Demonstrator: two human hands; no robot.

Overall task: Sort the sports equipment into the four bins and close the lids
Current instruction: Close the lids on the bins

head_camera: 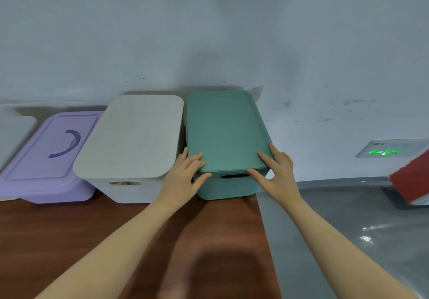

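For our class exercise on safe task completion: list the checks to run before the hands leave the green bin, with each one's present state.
1. Green plastic lid flat on green bin: ok.
2. Left hand and right hand at the lid's near corners: ok.
3. Grey lidded bin covered: ok.
4. Purple handled bin covered: ok.
5. Fourth bin's lid: cannot tell.
6. Contents sorted: cannot tell.

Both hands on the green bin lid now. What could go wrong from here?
1. The green bin stands at the table's right edge; a sideways push from the left hand might slide it off.
2. The right hand and left press only the near end of the green lid, so its far end may stay unseated.
3. The white bin sits close beside; left fingers could get pinched.
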